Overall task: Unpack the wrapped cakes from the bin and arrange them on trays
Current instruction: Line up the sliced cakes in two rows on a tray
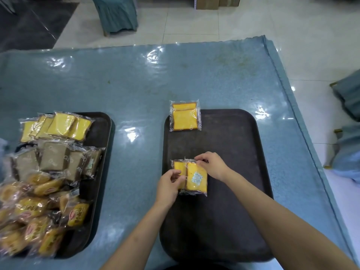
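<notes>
Blue plastic-covered table (136, 84), draped chair (116, 14) beyond

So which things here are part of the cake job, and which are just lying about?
Part of the job:
right tray
yellow cake packet, held by left hand and right hand
far cake packet
left tray, piled with packets

Lying about:
covered chair
cardboard boxes

A blue surface (136, 84) under glossy clear plastic carries two dark trays: the left tray (101, 133) and, well apart from it, the right tray (233, 143).
</notes>
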Demonstrator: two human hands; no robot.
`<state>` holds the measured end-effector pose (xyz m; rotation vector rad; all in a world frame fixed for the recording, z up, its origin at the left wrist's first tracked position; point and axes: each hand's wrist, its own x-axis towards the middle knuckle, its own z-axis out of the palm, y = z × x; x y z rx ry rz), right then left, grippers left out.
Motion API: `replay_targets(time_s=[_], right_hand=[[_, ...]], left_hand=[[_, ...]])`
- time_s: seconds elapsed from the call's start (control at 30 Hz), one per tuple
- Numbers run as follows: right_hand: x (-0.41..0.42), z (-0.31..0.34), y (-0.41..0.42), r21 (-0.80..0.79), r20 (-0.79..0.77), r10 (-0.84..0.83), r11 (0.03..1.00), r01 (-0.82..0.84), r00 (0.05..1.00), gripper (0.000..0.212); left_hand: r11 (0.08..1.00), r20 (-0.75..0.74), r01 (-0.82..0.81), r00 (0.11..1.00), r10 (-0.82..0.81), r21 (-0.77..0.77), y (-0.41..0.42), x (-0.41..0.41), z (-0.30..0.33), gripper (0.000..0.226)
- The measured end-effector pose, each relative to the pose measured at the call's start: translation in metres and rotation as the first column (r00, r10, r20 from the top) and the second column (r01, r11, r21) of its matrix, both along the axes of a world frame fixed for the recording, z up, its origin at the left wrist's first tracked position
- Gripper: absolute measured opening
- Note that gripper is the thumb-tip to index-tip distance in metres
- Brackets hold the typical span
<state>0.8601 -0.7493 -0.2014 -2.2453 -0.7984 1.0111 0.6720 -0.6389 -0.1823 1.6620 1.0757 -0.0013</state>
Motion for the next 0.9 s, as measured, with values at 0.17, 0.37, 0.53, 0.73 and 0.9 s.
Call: replay_targets(time_s=[0.17,0.37,0.53,0.73,0.9], right_hand=[[-0.001,0.003,-0.003,0.03,-0.057,-0.072,0.997,0.073,0.996,0.019],[-0.002,0.005,-0.01,0.058,-0.136,-0.154,0.985,0.163,0.979,0.013],[0.0,0.013,-0.016,0.111,-0.157,-0.21,0.967,0.229,0.965,0.013],[-0.001,0.022,-0.023,0.216,-0.22,-0.359,0.889,0.404,0.907,0.013],[-0.005,0.025,-0.029,0.249,-0.264,-0.426,0.837,0.488,0.865,0.014]], left_hand=[[1.0,-0.013,0.021,1.0,-0.021,0.011,-0.006,-0.003,0.002,0.023],[0.999,-0.013,0.029,1.0,-0.028,0.036,-0.005,-0.001,0.006,0.019],[0.999,0.014,-0.035,0.999,0.035,0.023,0.004,0.003,0.01,0.019],[0.992,0.059,-0.127,0.99,0.127,-0.004,0.017,0.005,0.015,0.023],[0.998,0.065,-0.054,0.996,0.057,-0.044,0.022,0.01,0.021,0.022]])
